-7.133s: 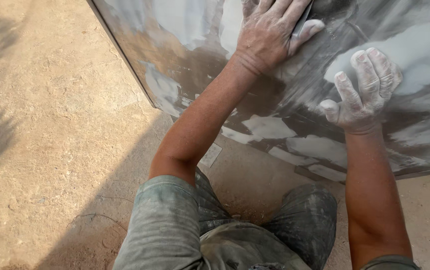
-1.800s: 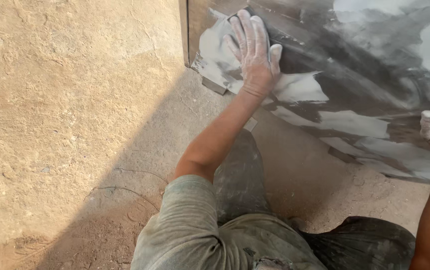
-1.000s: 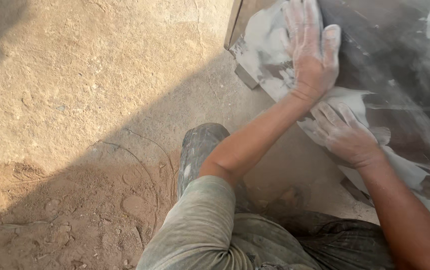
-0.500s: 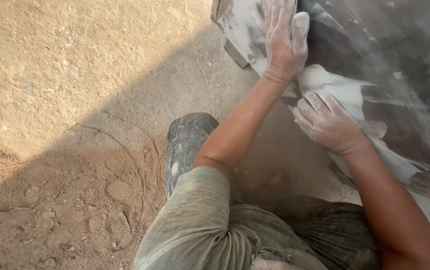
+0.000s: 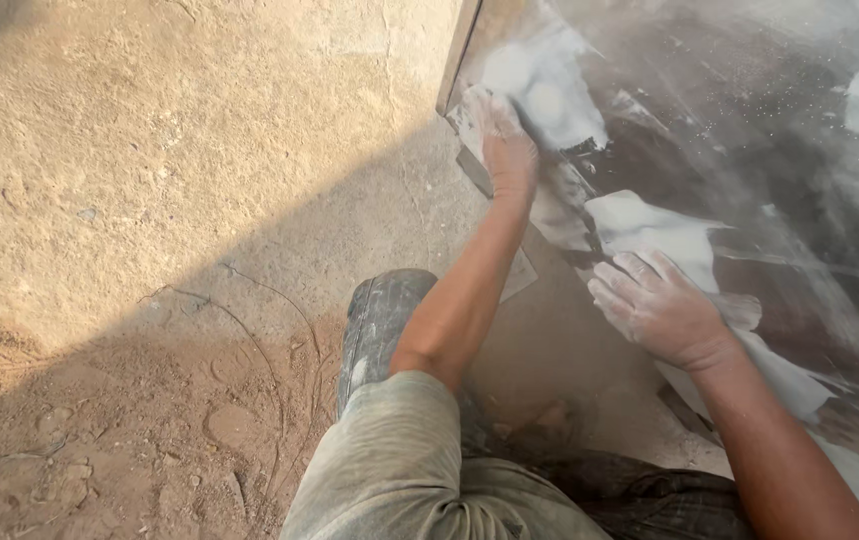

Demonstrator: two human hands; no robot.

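Observation:
A large dark panel stands tilted on the ground at the upper right, smeared with white filler patches and dust. My left hand presses on the panel near its lower left corner, over a white patch; whether anything lies under the palm is hidden. My right hand, dusted white, rests lower on the panel with fingers loosely spread, holding nothing.
Sandy, cracked ground fills the left, half in shadow. My dusty boot stands just left of the panel's bottom edge, my bent knee in grey trousers below it. A small flat scrap lies by the panel's foot.
My left hand has slid up and left toward the panel's corner, fingers curling closer together. My right hand stays on the same white patch. The view has shifted slightly.

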